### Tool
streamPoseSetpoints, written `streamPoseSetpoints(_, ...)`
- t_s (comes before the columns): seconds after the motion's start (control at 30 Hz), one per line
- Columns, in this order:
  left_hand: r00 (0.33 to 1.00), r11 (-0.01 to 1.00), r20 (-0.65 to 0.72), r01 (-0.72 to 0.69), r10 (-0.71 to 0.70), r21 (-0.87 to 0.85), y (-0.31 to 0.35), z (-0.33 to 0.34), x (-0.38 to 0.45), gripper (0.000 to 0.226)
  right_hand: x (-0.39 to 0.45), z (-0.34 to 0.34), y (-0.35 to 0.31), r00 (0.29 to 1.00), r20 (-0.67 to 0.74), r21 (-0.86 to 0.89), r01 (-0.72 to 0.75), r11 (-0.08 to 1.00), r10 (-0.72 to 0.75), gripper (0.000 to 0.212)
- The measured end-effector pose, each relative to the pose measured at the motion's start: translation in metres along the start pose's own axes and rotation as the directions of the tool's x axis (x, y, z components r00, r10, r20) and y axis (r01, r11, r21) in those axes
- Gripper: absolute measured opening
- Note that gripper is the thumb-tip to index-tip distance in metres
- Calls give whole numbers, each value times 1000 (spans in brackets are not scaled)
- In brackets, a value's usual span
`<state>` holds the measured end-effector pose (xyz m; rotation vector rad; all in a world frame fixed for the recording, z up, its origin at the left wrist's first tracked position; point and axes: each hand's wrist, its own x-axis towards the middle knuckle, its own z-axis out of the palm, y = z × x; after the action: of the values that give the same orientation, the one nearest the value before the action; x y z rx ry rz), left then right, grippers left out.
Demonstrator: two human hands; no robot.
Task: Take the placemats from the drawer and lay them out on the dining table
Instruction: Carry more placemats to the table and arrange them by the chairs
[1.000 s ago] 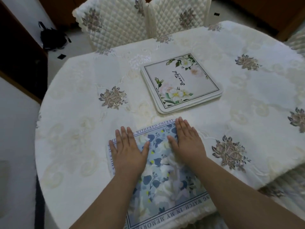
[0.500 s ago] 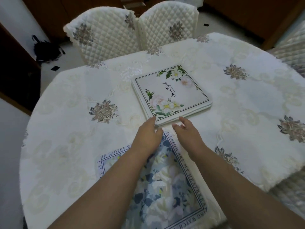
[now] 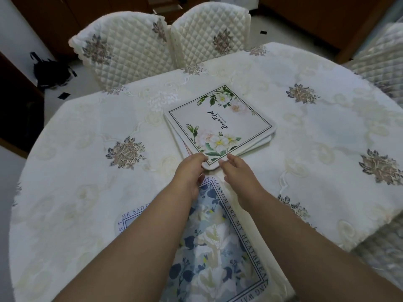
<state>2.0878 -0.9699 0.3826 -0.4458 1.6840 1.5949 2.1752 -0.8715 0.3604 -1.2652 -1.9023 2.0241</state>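
- Spreading across nearly the whole view: dining table (image 3: 76, 171), round, under a cream embroidered cloth with brown-grey flower medallions.
- Standing at the far edge, side by side and touching: two quilted chair backs (image 3: 161, 44) in cream, each with the same flower motif; part of a third quilted chair at the right edge.
- Lying flat at the near edge, laid out on the cloth: blue floral placemat (image 3: 209, 247), bordered with printed capitals, partly hidden under both forearms.
- Sitting near the table's middle, turned corner-on toward the viewer: stack of placemats (image 3: 220, 125); top mat white with green leaves, pale blooms and a script word; lower mats peeping out at the left and right edges, count impossible to tell.
- Resting on the floor at far left, beside dark wooden furniture: black bag (image 3: 51, 71).
- Reaching to the stack's near corner from the left: left hand (image 3: 189, 173), fingers curled, fingertips against the corner's left edge, apparently pinching it, though the thumb is hidden.
- Hovering just right of that same corner: right hand (image 3: 237, 173), fingers loosely bent and relaxed, tips at the mat's edge, gripping nothing visible.
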Motion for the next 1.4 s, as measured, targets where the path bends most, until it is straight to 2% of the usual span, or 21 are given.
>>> streamPoseSetpoints(0.1,998,998,45,34,-32,-57,3,3,1,8,4,0,-5,1000,3,49,-1,999,1,63)
streamPoseSetpoints(0.23,998,978,61,-16,30,-210,0,6,-3,6,3,1,-10,999,-50,74,7,997,-3,58)
streamPoseSetpoints(0.37,996,957,59,-50,70,-285,-8,2,-11,11,-14,3,-9,992,-83,61,99,993,-94,45)
streamPoseSetpoints(0.47,994,977,84,-55,74,-207,-19,-6,-21,16,-32,4,3,995,-40,72,96,993,-94,37)
streamPoseSetpoints(0.57,992,995,68,-103,103,0,-35,-20,-38,22,-40,3,14,997,-12,106,79,991,-78,28)
streamPoseSetpoints(0.67,984,985,145,-124,105,124,-53,-34,-72,35,-44,-3,15,999,-31,262,-1,965,10,42)
streamPoseSetpoints(0.7,977,985,189,-120,95,123,-59,-38,-85,39,-46,-5,16,998,-59,241,-17,970,32,52)
streamPoseSetpoints(0.77,962,975,252,-151,106,163,-73,-47,-105,45,-56,-6,17,993,-117,87,-3,996,13,66)
streamPoseSetpoints(0.83,959,955,239,-203,150,215,-82,-57,-115,50,-73,-6,16,986,-148,-28,71,997,-75,68)
streamPoseSetpoints(0.87,965,967,206,-199,164,159,-84,-61,-116,50,-81,-7,15,983,-148,-61,102,993,-110,67)
streamPoseSetpoints(0.93,982,979,126,-122,143,-162,-75,-76,-118,45,-102,-11,5,975,-131,-94,167,981,-179,70)
streamPoseSetpoints(1.0,987,889,54,-114,153,-444,-60,-99,-119,36,-128,-22,-9,969,-89,-118,219,969,-230,75)
streamPoseSetpoints(1.07,983,852,32,-140,181,-505,-43,-129,-125,30,-161,-34,-23,960,-17,-169,273,947,-280,75)
streamPoseSetpoints(1.13,973,885,100,-142,206,-443,-26,-156,-139,29,-196,-44,-36,950,6,-130,311,941,-313,71)
streamPoseSetpoints(1.2,954,937,230,-112,195,-331,-11,-183,-158,29,-231,-51,-47,942,-20,-87,333,939,-336,68)
streamPoseSetpoints(1.27,926,974,336,-111,174,-198,7,-207,-181,31,-264,-54,-55,937,-49,-116,338,934,-346,70)
streamPoseSetpoints(1.4,846,975,510,-214,155,57,32,-254,-234,40,-332,-46,-66,923,-53,-85,376,923,-381,75)
